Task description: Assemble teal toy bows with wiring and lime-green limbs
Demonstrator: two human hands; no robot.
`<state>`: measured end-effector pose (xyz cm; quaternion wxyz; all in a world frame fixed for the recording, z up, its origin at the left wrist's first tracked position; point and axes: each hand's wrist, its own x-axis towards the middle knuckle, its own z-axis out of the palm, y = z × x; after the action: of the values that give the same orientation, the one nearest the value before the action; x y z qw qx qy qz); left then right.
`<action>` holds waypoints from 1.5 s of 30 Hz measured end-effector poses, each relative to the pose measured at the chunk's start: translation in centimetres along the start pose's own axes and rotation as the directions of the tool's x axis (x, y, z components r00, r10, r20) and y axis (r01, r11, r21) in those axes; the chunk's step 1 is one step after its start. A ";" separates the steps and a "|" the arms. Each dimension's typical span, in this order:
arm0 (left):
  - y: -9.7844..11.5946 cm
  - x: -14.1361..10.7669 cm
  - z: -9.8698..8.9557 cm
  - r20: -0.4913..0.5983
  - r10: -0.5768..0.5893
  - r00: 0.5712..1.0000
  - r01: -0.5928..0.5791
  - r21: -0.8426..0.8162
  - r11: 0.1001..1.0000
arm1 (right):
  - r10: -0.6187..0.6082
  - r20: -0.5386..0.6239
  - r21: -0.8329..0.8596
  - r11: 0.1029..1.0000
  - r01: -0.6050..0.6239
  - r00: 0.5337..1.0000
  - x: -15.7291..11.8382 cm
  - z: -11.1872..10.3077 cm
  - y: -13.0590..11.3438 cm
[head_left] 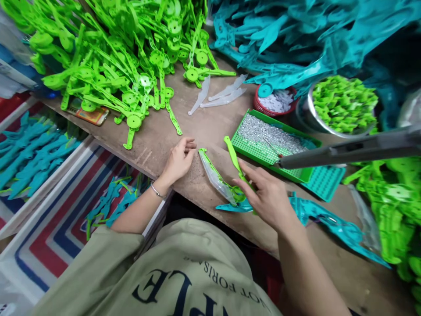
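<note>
My right hand (266, 195) is closed around a slim lime-green plastic piece (231, 152), which points up and away from me. To the left, near the table's front edge, my left hand (180, 161) hovers or rests with loosely bent fingers, a gap beside the thumb and nothing in it. Between the hands lies a translucent blade (215, 179) against a lime-green frame (213, 166). Its lower end sits over a long teal plastic part (230, 207), which runs partly hidden under my right hand and emerges as a teal stretch on the right (338, 226).
A green basket (311, 175) of small metal screws stands ahead, beside a red basket (256, 103) and a metal bowl (311, 107) of green pieces. A grey tool (348, 149) juts in from the right. Green parts (131, 66) and teal parts (296, 35) pile behind.
</note>
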<state>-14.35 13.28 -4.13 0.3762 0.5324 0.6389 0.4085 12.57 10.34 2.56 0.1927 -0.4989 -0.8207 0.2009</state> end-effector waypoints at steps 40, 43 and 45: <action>0.9 1.9 1.0 0.058 -0.131 0.990 0.134 -0.062 0.989 | 0.082 0.289 -0.103 0.993 -0.054 0.954 2.1 3.7 -2.2; 0.9 1.8 1.0 0.043 -0.139 0.989 0.141 -0.071 0.987 | 0.169 0.302 0.011 0.983 -0.181 0.938 3.6 3.9 -2.2; 0.9 1.7 0.9 0.034 -0.137 0.990 0.139 -0.070 0.988 | 0.219 0.362 0.067 0.963 -0.260 0.906 4.7 4.2 -2.3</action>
<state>-13.40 15.16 -3.74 0.4318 0.4788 0.6535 0.3966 6.74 13.00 0.77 0.0450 -0.5404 -0.7615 0.3550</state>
